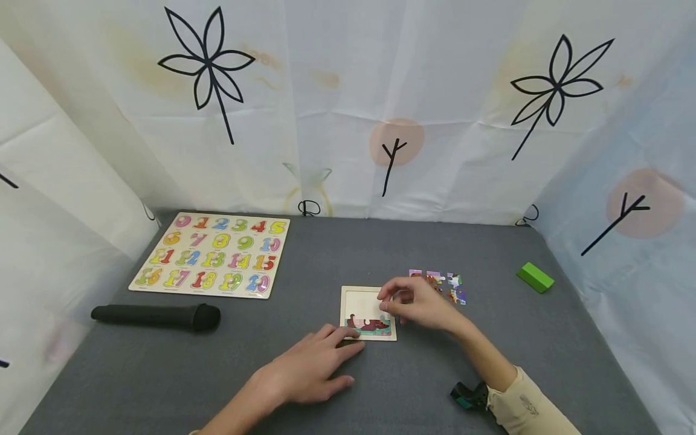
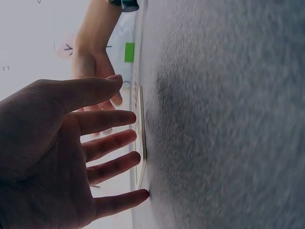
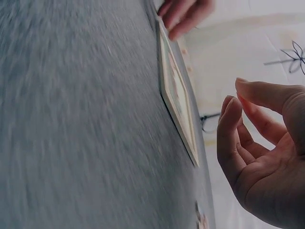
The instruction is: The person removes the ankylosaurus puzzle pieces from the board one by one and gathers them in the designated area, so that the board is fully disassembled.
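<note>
A small wooden jigsaw tray (image 1: 368, 288) lies mid-table, its lower part filled with pieces of a brown and teal picture (image 1: 371, 326) and its upper part bare. My left hand (image 1: 310, 367) is spread, fingertips resting at the tray's lower left edge. Over the tray's right side hovers my right hand (image 1: 415, 303), fingers loosely bent and thumb near the fingertips; nothing shows between them in the right wrist view. Several loose jigsaw pieces (image 1: 455, 280) lie just beyond that hand, partly covered by it.
A wooden number board (image 1: 209, 254) lies at the back left, with a black microphone (image 1: 154, 315) in front of it. On the right sits a green block (image 1: 535, 277). A dark wrist device (image 1: 469, 396) is on the right arm.
</note>
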`<action>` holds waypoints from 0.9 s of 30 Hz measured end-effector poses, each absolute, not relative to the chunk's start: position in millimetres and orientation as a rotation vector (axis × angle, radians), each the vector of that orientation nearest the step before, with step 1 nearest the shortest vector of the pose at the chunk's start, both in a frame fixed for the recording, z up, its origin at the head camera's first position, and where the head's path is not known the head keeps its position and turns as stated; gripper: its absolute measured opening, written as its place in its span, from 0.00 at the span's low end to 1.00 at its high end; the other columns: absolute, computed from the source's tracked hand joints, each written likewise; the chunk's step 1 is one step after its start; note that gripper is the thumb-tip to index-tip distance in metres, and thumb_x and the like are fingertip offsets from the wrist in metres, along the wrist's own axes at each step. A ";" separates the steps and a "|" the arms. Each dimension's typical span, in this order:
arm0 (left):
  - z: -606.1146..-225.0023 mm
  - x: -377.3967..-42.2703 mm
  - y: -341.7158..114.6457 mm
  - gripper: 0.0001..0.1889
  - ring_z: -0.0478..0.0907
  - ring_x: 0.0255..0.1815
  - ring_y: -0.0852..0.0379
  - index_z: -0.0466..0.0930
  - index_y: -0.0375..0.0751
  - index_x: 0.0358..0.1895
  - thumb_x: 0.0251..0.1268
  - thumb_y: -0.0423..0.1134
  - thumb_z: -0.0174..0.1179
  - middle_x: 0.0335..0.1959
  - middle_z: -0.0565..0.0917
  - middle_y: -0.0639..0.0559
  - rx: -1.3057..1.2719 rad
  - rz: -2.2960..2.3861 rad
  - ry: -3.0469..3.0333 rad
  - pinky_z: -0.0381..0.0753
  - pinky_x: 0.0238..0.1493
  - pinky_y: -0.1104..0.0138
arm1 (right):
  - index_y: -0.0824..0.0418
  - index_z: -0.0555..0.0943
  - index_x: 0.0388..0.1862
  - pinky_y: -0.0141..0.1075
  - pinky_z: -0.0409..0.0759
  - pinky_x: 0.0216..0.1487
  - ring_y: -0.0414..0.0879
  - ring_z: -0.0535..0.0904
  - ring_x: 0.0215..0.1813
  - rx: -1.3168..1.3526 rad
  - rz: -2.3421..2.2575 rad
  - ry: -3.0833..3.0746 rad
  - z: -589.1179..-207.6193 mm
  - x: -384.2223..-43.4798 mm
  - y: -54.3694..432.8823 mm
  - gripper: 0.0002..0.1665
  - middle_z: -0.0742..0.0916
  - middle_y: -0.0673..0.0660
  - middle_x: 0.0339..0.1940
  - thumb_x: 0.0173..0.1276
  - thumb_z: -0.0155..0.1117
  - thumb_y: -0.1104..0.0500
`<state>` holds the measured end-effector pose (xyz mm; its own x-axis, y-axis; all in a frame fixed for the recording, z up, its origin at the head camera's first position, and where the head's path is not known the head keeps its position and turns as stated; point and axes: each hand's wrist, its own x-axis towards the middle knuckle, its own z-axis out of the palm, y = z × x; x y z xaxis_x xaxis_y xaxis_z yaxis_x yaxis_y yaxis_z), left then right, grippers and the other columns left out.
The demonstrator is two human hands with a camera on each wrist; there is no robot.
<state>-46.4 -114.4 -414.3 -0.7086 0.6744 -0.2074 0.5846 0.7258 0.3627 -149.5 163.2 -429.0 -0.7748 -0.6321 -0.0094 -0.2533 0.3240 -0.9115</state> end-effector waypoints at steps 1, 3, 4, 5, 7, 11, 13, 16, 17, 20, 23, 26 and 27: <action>-414.4 -45.0 -113.2 0.31 0.70 0.75 0.54 0.74 0.54 0.80 0.79 0.55 0.64 0.81 0.71 0.57 0.983 0.378 2.600 0.79 0.72 0.49 | 0.69 0.86 0.52 0.39 0.85 0.31 0.45 0.84 0.31 -0.802 -1.436 2.218 -430.2 -149.4 158.9 0.12 0.88 0.64 0.43 0.77 0.70 0.61; -415.2 -42.3 -111.0 0.32 0.69 0.76 0.54 0.73 0.55 0.81 0.79 0.56 0.64 0.83 0.68 0.58 0.991 0.350 2.594 0.78 0.74 0.49 | 0.69 0.86 0.52 0.37 0.85 0.33 0.45 0.84 0.32 -0.831 -1.418 2.204 -433.1 -150.0 150.8 0.11 0.89 0.64 0.42 0.78 0.70 0.61; -415.7 -41.1 -109.7 0.32 0.69 0.77 0.54 0.72 0.56 0.81 0.78 0.56 0.64 0.84 0.67 0.58 0.993 0.334 2.592 0.77 0.74 0.48 | 0.68 0.86 0.51 0.36 0.84 0.33 0.45 0.84 0.32 -0.841 -1.409 2.199 -434.5 -150.4 146.8 0.11 0.90 0.64 0.41 0.78 0.70 0.61; -416.4 -39.9 -108.6 0.33 0.68 0.78 0.54 0.72 0.56 0.81 0.78 0.57 0.64 0.85 0.66 0.58 0.997 0.315 2.593 0.77 0.75 0.48 | 0.68 0.87 0.51 0.35 0.84 0.34 0.45 0.84 0.32 -0.852 -1.401 2.194 -435.5 -150.8 142.9 0.11 0.90 0.64 0.41 0.78 0.70 0.61; -417.8 -38.0 -106.6 0.34 0.66 0.80 0.54 0.71 0.57 0.82 0.78 0.58 0.64 0.87 0.64 0.58 0.996 0.289 2.594 0.75 0.77 0.47 | 0.68 0.87 0.51 0.33 0.84 0.34 0.45 0.85 0.32 -0.865 -1.382 2.187 -437.2 -151.4 136.0 0.11 0.91 0.65 0.40 0.78 0.69 0.60; -419.9 -36.4 -103.3 0.35 0.63 0.83 0.53 0.69 0.60 0.83 0.78 0.60 0.64 0.89 0.61 0.59 0.988 0.239 2.585 0.73 0.77 0.45 | 0.69 0.88 0.52 0.33 0.84 0.34 0.44 0.85 0.31 -0.865 -1.339 2.180 -440.0 -153.8 123.6 0.12 0.91 0.67 0.38 0.78 0.69 0.60; -420.4 -35.9 -101.8 0.36 0.62 0.83 0.53 0.68 0.61 0.83 0.77 0.61 0.64 0.89 0.60 0.59 0.980 0.230 2.577 0.72 0.78 0.44 | 0.68 0.88 0.52 0.31 0.83 0.33 0.42 0.84 0.29 -0.855 -1.301 2.198 -441.2 -155.4 118.7 0.12 0.92 0.65 0.37 0.77 0.70 0.60; -420.5 -34.8 -99.9 0.36 0.60 0.84 0.52 0.67 0.63 0.84 0.77 0.63 0.63 0.90 0.57 0.59 0.970 0.222 2.567 0.70 0.80 0.43 | 0.66 0.90 0.49 0.29 0.82 0.31 0.38 0.83 0.26 -0.829 -1.235 2.244 -442.0 -157.4 113.4 0.10 0.93 0.61 0.34 0.75 0.71 0.61; -420.5 -34.2 -99.5 0.36 0.60 0.84 0.52 0.67 0.63 0.83 0.77 0.63 0.64 0.90 0.57 0.59 0.969 0.219 2.571 0.70 0.80 0.43 | 0.66 0.91 0.48 0.29 0.82 0.31 0.38 0.83 0.25 -0.821 -1.220 2.253 -442.2 -157.9 112.1 0.10 0.93 0.59 0.33 0.74 0.72 0.61; -420.4 -33.0 -98.6 0.36 0.60 0.84 0.52 0.67 0.62 0.84 0.77 0.63 0.64 0.90 0.57 0.59 0.959 0.212 2.577 0.69 0.81 0.43 | 0.65 0.92 0.45 0.30 0.83 0.30 0.37 0.83 0.24 -0.810 -1.196 2.256 -442.2 -159.1 108.8 0.08 0.93 0.57 0.30 0.72 0.74 0.62; -421.1 -32.4 -97.8 0.37 0.60 0.85 0.52 0.67 0.62 0.84 0.76 0.63 0.64 0.90 0.58 0.59 0.954 0.209 2.583 0.68 0.81 0.43 | 0.65 0.92 0.42 0.31 0.85 0.29 0.38 0.84 0.23 -0.811 -1.197 2.233 -442.2 -159.7 106.4 0.07 0.93 0.57 0.28 0.70 0.77 0.62; -422.2 -31.2 -97.2 0.37 0.61 0.84 0.51 0.67 0.61 0.84 0.76 0.62 0.64 0.89 0.59 0.58 0.960 0.209 2.599 0.69 0.81 0.43 | 0.65 0.92 0.40 0.31 0.85 0.29 0.37 0.83 0.23 -0.813 -1.193 2.222 -442.2 -159.8 104.3 0.06 0.92 0.57 0.27 0.68 0.79 0.62; -422.5 -30.7 -97.1 0.37 0.61 0.84 0.51 0.67 0.61 0.84 0.76 0.62 0.65 0.89 0.60 0.58 0.963 0.210 2.604 0.69 0.81 0.43 | 0.65 0.92 0.39 0.30 0.84 0.28 0.37 0.83 0.22 -0.814 -1.188 2.226 -442.0 -159.7 103.8 0.06 0.91 0.56 0.26 0.68 0.79 0.62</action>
